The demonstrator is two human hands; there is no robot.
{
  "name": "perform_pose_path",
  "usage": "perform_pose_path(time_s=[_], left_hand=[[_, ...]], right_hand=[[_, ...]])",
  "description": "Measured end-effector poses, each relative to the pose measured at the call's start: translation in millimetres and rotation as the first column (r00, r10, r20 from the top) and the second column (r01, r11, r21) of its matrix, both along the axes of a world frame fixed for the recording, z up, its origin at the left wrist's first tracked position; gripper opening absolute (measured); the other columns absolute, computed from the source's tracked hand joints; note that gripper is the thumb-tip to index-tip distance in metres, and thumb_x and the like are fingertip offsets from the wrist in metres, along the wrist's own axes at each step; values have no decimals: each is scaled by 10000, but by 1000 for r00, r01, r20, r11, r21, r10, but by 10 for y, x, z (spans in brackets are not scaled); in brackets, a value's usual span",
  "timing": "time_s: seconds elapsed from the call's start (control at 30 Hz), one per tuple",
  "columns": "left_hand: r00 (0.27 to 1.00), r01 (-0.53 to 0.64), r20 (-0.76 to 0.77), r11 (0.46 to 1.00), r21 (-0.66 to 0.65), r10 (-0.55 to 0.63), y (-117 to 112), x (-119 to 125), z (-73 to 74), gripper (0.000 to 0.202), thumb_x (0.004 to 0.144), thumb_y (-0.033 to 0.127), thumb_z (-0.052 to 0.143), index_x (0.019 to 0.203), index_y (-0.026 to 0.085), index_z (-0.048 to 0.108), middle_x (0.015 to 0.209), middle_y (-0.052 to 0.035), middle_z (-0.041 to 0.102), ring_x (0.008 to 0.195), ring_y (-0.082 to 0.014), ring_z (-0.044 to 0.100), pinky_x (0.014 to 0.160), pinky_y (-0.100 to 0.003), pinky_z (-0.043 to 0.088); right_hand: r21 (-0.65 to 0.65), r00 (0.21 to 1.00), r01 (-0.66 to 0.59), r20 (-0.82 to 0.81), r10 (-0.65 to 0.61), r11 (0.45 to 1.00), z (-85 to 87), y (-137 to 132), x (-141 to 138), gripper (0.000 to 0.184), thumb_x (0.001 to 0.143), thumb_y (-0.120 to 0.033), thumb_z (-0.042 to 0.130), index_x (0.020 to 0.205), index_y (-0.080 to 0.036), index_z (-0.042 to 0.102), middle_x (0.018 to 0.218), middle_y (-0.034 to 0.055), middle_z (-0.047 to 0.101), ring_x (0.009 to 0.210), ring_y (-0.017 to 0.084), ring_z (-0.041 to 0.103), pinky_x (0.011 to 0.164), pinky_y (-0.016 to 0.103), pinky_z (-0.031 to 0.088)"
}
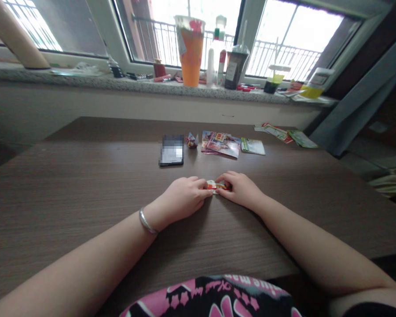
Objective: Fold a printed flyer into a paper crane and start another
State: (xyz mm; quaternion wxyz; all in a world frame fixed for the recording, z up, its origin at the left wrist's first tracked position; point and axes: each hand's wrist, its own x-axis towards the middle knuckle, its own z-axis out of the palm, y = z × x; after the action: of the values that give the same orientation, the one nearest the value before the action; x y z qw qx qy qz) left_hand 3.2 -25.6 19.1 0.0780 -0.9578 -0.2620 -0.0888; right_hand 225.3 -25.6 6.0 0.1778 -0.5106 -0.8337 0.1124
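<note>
Desk [86, 176]: paper [214, 186] against right hand [240, 190]

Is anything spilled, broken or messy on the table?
Nothing looks spilled or broken. The leaflets beside the phone lie crooked and overlapping, which is only a little untidy. The orange cup on the windowsill stands upright. The left hand and right hand pinch a small folded paper flat on the table.

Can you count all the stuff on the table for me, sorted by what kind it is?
phone: 1
folded paper piece, pinched between left hand and right hand: 1
small folded paper figure: 1
leaflet patches, single or stacked: 4
Total: 7
</note>
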Motion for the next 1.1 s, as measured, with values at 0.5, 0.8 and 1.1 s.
perform_pose_path(time_s=[0.5, 0.8, 1.1], left_hand=[[985, -82, 145, 992, -92, 94, 75, -23, -70, 287, 899, 184, 473, 1146, 237, 608, 1160, -65, 609, 998, -201, 592, 874, -343, 505], [978, -103, 170, 989, -109, 120, 76, -14, -92, 212, 925, 266, 474, 1031, 192, 643, 984, -74, 644, 940, -195, 595, 849, -328, 499], [981, -86, 162, 987, -136, 107, 51, -7, -25, 262, 884, 362, 567, 1068, 187, 630, 1048, -76, 649, 975, -216, 583, 865, -346, 489]], right_hand=[[187, 965, -231, -85, 250, 955, -23, 34, 49, 170, 879, -231, 560, 738, -203, 649, 1088, 49, 705, 1030, 191, 601, 964, 381, 415], [163, 926, -374, 13, 377, 913, 39, -4, 45, 135, 835, -161, 576, 918, -223, 663, 1079, 52, 696, 1073, 198, 584, 965, 372, 444], [187, 903, -429, 79, 422, 884, 22, -38, -1, 241, 871, -132, 513, 1034, -236, 656, 1122, 46, 679, 1083, 181, 586, 997, 377, 411]])
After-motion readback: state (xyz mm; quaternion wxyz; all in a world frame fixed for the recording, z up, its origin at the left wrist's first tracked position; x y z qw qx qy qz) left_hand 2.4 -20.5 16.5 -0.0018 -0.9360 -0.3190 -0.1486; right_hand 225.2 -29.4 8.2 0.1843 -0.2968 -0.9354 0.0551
